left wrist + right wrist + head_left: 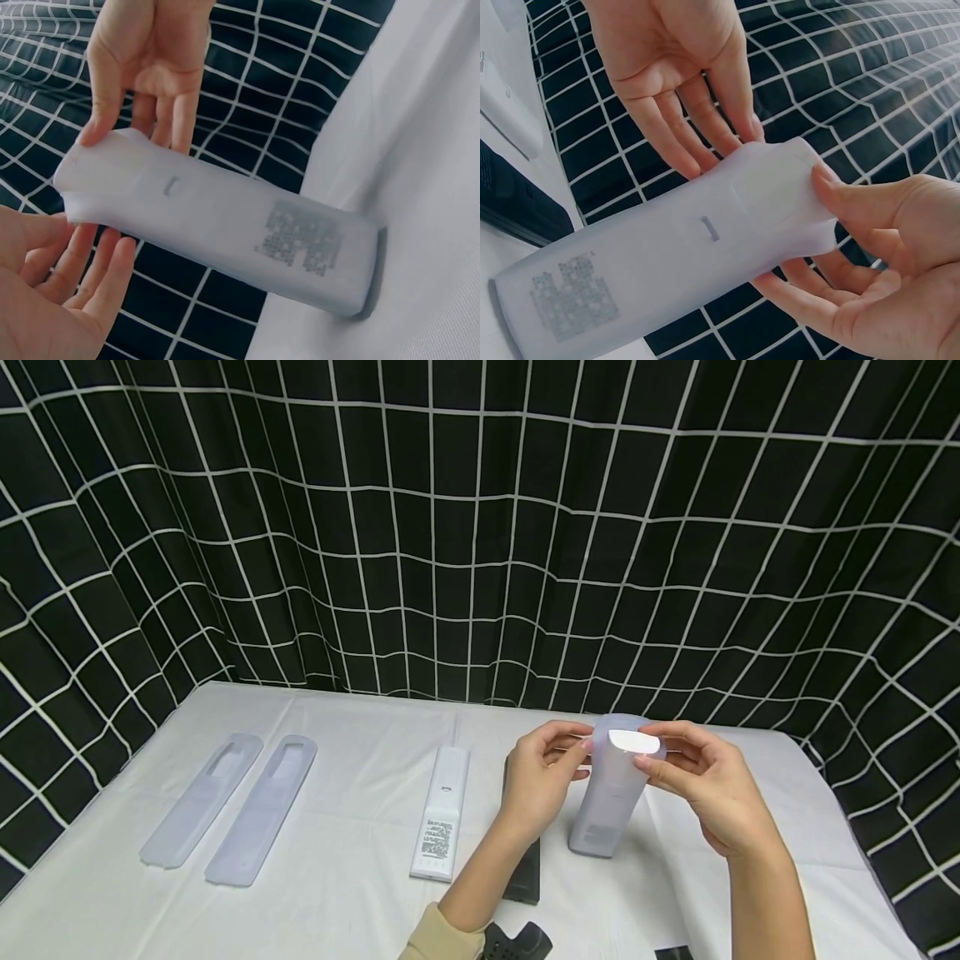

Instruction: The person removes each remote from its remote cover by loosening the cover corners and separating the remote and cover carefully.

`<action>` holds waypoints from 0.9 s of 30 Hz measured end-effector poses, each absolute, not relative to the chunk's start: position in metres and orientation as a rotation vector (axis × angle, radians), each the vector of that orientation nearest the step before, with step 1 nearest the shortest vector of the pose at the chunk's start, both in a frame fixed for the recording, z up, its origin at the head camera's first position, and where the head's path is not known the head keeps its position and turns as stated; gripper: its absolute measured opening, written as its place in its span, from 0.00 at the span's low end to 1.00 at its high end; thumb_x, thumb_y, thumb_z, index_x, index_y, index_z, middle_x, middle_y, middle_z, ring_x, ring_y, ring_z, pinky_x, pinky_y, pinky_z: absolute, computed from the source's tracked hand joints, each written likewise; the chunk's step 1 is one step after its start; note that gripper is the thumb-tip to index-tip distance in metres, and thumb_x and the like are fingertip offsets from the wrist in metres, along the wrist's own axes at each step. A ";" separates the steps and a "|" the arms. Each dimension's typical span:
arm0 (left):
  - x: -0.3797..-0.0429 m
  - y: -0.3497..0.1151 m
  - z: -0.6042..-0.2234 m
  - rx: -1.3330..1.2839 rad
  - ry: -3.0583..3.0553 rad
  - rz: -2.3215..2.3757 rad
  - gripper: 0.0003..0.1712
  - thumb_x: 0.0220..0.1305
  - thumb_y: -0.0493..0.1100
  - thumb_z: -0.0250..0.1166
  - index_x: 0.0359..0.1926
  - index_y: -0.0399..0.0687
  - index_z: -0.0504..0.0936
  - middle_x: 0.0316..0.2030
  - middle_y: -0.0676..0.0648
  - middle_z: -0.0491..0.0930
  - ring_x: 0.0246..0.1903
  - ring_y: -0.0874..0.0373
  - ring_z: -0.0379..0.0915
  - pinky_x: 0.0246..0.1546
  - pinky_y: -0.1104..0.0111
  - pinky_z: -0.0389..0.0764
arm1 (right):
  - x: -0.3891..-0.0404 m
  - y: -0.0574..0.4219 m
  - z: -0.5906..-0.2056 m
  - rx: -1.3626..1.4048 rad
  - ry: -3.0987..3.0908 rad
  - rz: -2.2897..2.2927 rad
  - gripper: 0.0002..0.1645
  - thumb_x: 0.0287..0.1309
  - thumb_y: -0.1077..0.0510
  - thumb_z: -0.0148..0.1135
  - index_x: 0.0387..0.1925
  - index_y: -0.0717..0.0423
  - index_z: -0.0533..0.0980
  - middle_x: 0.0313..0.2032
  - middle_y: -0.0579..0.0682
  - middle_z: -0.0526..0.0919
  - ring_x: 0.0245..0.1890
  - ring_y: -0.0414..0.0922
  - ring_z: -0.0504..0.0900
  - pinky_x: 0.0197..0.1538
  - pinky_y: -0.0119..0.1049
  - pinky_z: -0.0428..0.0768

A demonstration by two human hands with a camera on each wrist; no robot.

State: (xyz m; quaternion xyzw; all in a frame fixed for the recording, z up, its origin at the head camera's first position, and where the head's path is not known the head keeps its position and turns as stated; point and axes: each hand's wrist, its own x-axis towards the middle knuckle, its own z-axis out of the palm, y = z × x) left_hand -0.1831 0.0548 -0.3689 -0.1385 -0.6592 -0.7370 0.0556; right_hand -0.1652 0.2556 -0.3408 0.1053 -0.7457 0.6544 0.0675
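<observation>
the head view looks forward and down over the white cloth-covered table [337, 793] from a distance, while both wrist views sit close below, facing up at the same translucent-sleeved white remote [225, 225] centre frame.

No words or numbers are clear enough to read. The white remote [441, 814] lying on the table has a block of small print near its bottom end, too tiny to make out. The covered remote [225, 225] shows a grey print patch, all blurry.

two sleeves [228, 810] left, remote [441, 814] centre
</observation>
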 end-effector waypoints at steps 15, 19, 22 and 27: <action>-0.184 0.056 -0.375 -0.558 -2.192 -1.976 0.11 0.72 0.36 0.68 0.51 0.38 0.89 0.46 0.42 0.90 0.41 0.61 0.86 0.45 0.76 0.84 | -0.164 0.254 -0.334 0.009 -2.072 2.111 0.19 0.65 0.72 0.69 0.42 0.42 0.85 0.41 0.38 0.86 0.40 0.36 0.86 0.41 0.32 0.89; -0.184 0.056 -0.376 -0.594 -2.229 -1.948 0.12 0.72 0.37 0.68 0.53 0.38 0.88 0.47 0.42 0.89 0.42 0.59 0.88 0.45 0.77 0.85 | -0.165 0.254 -0.333 -0.055 -2.028 2.135 0.18 0.65 0.71 0.69 0.42 0.42 0.85 0.40 0.38 0.85 0.41 0.36 0.85 0.41 0.33 0.90; -0.183 0.057 -0.378 -0.625 -2.248 -1.925 0.13 0.72 0.37 0.68 0.55 0.39 0.87 0.48 0.42 0.89 0.43 0.58 0.88 0.44 0.77 0.84 | -0.165 0.254 -0.332 -0.096 -1.990 2.164 0.17 0.65 0.71 0.69 0.40 0.42 0.85 0.39 0.39 0.86 0.41 0.36 0.85 0.41 0.34 0.90; -0.184 0.056 -0.381 -0.662 -2.254 -1.910 0.16 0.69 0.35 0.70 0.56 0.42 0.87 0.47 0.41 0.88 0.43 0.58 0.87 0.43 0.77 0.84 | -0.165 0.256 -0.331 -0.150 -1.902 2.232 0.16 0.66 0.70 0.68 0.38 0.43 0.85 0.34 0.41 0.88 0.34 0.39 0.88 0.38 0.36 0.90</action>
